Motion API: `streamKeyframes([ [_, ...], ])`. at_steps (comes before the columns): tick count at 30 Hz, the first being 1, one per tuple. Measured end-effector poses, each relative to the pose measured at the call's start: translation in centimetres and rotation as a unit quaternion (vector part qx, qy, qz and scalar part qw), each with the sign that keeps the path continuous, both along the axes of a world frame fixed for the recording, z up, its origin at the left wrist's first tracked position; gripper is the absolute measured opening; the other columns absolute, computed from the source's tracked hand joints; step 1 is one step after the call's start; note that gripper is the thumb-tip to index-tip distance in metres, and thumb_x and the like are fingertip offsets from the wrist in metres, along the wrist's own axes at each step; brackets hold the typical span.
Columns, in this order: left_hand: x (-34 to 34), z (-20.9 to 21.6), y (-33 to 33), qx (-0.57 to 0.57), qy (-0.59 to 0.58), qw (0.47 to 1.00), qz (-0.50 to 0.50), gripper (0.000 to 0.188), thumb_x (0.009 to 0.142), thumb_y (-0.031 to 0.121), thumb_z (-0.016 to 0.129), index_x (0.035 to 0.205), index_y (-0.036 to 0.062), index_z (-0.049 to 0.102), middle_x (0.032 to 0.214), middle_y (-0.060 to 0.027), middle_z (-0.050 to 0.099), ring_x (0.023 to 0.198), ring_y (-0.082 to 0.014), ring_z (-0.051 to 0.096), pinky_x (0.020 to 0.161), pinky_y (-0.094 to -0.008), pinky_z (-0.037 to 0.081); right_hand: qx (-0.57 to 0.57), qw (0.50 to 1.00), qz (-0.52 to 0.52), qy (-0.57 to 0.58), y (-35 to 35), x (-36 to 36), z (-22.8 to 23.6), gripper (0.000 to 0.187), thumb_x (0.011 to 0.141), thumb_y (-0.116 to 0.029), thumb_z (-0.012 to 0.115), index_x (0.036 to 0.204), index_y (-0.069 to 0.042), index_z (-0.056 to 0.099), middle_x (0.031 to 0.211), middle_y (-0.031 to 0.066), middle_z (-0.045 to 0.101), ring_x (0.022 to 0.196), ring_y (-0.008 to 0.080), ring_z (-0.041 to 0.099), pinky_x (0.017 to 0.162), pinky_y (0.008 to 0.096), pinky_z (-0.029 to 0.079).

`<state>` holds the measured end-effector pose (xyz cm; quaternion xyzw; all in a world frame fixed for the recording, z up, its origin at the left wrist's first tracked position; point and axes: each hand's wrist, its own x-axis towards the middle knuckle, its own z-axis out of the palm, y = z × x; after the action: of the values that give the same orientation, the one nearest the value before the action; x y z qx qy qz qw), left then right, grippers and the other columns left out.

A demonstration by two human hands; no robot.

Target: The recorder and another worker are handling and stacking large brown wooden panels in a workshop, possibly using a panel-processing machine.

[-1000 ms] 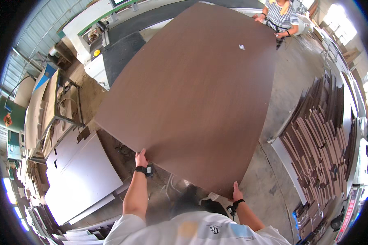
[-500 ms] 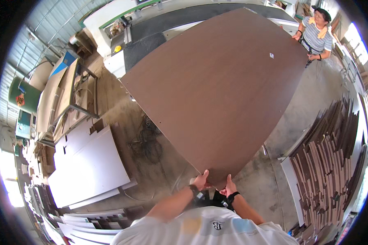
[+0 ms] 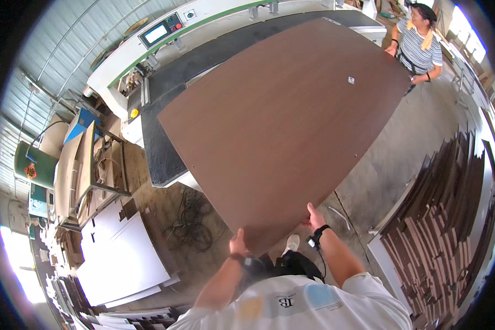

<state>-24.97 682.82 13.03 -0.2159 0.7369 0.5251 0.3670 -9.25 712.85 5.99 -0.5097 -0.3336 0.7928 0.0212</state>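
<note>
A large brown board [image 3: 280, 121] stretches from my body toward the machine, with a small white label [image 3: 351, 80] on its upper face. My left hand [image 3: 238, 243] grips its near left corner, thumb on top and fingers hidden beneath. On the near right edge, my right hand [image 3: 313, 217] holds it the same way. At the far right, a co-worker [image 3: 419, 47] in a striped shirt has both hands on the board's far edge. The board's far part lies over the dark bed [image 3: 165, 159] of the white and green machine.
A control panel [image 3: 160, 33] sits on the machine's beam. White sheets [image 3: 124, 258] lean at the left, below a metal-framed table [image 3: 113, 159]. Coiled cables [image 3: 190, 225] lie on the floor. Stacked brown strips [image 3: 432, 242] fill the right side.
The board's near end has swung left and over more of the machine bed. My hands have moved apart, the left going left along with the corner. My view has shifted too.
</note>
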Motion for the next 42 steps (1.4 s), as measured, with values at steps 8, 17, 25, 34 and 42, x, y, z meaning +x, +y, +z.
streamKeyframes([
  [8, -8.6, 0.3, 2.5, -0.035, 0.103, 0.982, 0.154, 0.041, 0.076, 0.041, 0.069, 0.068, 0.0028, 0.055, 0.062, -0.0005, 0.050, 0.051, -0.0103, 0.044, 0.043, -0.0300, 0.034, 0.013, 0.996, -0.087, -0.007, 12.4, -9.5, 4.1, 0.048, 0.084, -0.048, 0.056, 0.116, -0.013, 0.050, 0.103, 0.0050, 0.060, 0.088, 0.0221, 0.059, 0.074, 0.0408, 0.048],
  [17, -19.6, -4.7, 3.4, 0.087, 0.063, 0.975, 0.194, 0.036, 0.080, 0.037, 0.066, 0.077, 0.0008, 0.063, 0.066, -0.0003, 0.055, 0.057, -0.0093, 0.048, 0.052, -0.0260, 0.041, -0.007, 0.990, -0.138, -0.037, 20.0, -20.6, 1.3, 0.045, 0.090, -0.043, 0.048, 0.116, -0.006, 0.049, 0.107, 0.0098, 0.059, 0.095, 0.0281, 0.059, 0.076, 0.0468, 0.051],
  [25, -23.6, -11.5, 3.7, 0.225, -0.045, 0.968, 0.100, 0.046, 0.085, 0.051, 0.052, 0.106, 0.0108, 0.055, 0.087, -0.0121, 0.063, 0.074, -0.0303, 0.063, 0.063, -0.0428, 0.053, -0.023, 0.992, -0.107, -0.069, 23.7, -29.8, 1.2, 0.058, 0.089, -0.044, 0.050, 0.130, -0.005, 0.037, 0.128, 0.0152, 0.046, 0.113, 0.0335, 0.049, 0.093, 0.0563, 0.038],
  [34, -29.6, -10.4, 12.6, 0.277, -0.081, 0.892, 0.349, 0.062, 0.079, 0.067, 0.047, 0.086, 0.0062, 0.058, 0.059, -0.0109, 0.054, 0.051, -0.0302, 0.053, 0.054, -0.0460, 0.045, -0.115, 0.991, -0.071, 0.027, 37.3, -34.1, 2.6, 0.063, 0.082, -0.047, 0.059, 0.128, -0.010, 0.037, 0.121, 0.0142, 0.050, 0.107, 0.0314, 0.051, 0.085, 0.0471, 0.047],
  [42, -34.9, -13.4, 19.5, 0.256, -0.123, 0.876, 0.391, 0.026, 0.089, 0.034, 0.053, 0.094, 0.0084, 0.055, 0.086, -0.0122, 0.057, 0.082, -0.0318, 0.055, 0.076, -0.0515, 0.048, -0.142, 0.988, 0.056, 0.013, 41.5, -37.6, 3.2, 0.048, 0.088, -0.047, 0.051, 0.120, -0.011, 0.047, 0.116, 0.0088, 0.057, 0.105, 0.0262, 0.055, 0.084, 0.0453, 0.048],
])
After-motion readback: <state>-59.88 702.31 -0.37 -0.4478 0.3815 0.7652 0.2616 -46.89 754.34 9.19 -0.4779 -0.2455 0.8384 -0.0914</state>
